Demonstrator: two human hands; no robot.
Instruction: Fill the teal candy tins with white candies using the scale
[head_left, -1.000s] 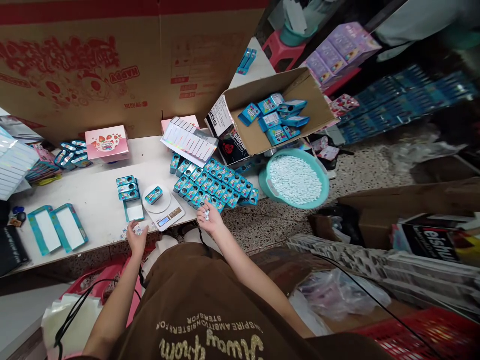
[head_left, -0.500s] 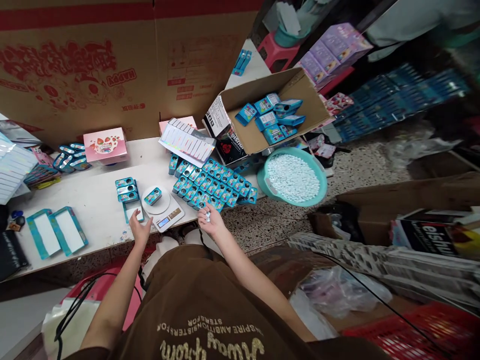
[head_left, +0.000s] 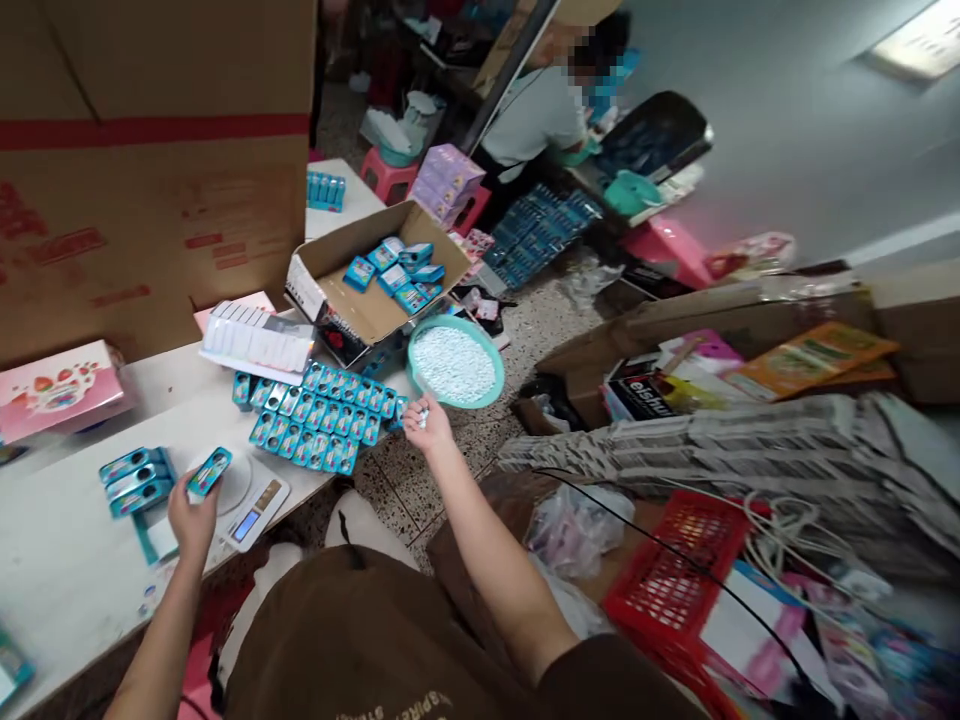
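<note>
My left hand (head_left: 191, 530) is narrow, fingers closed around a blue tin (head_left: 209, 472), held upright just over the scale (head_left: 255, 510); I can't tell if the tin touches the platter, but it looks held above it. My right hand (head_left: 429, 425) is in a tight pinch on a few white mints (head_left: 423, 416), out past the table edge, right beside the end of the tin rows (head_left: 322, 430). The teal basin (head_left: 487, 385) sits just beyond that hand, heaped with what look like the same mints, so I'd say it's placed there for short reach. The scale stands between the hands, its display facing me, probably so it can be read easily. A short stack of tins (head_left: 135, 480) lies just left of the scale. The rows are packed tight on the table (head_left: 60, 600), likely to keep them in order. Past them, a cardboard box (head_left: 352, 235) holds more tins. A co-worker (head_left: 536, 125) is at work far off, well apart from my hands. A red basket (head_left: 675, 560) sits low on the right.
</note>
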